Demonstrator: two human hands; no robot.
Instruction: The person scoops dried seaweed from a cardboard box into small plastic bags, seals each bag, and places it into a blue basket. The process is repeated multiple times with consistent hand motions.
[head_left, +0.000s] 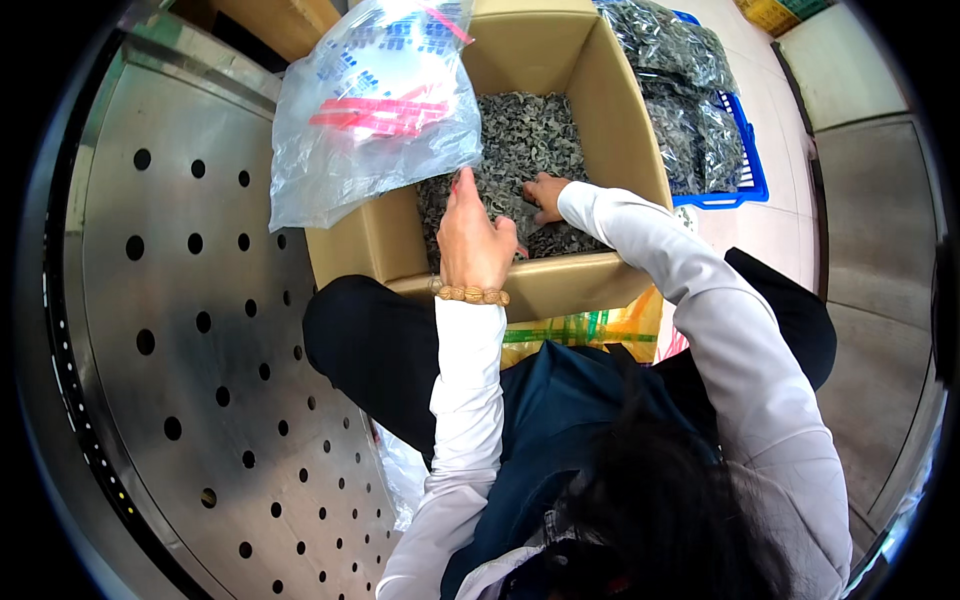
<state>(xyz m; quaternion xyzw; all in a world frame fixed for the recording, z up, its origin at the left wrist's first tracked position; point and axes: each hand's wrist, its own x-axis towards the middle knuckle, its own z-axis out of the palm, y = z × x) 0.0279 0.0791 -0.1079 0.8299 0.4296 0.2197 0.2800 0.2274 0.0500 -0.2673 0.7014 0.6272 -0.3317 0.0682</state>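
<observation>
An open cardboard box (536, 52) stands in front of me, holding a deep layer of grey-black dried fungus pieces (529, 120). My left hand (476, 240), with a beaded bracelet (472, 294) at the wrist, is over the box's near side. It seems to grip the mouth of a clear plastic zip bag (523, 253); bits of red zip strip show on either side of the hand, while the rest of the bag is hard to make out. My right hand (547, 197) reaches into the box with its fingers down among the fungus, so its grasp is hidden.
A large clear bag (300, 180) of red-topped zip bags (375, 116) lies over the box's left corner. Filled bags (675, 127) sit in a blue basket (750, 187) at right. Perforated metal panel (217, 277) at left; metal cabinet (874, 217) at right. Yellow woven bag (585, 330) below the box.
</observation>
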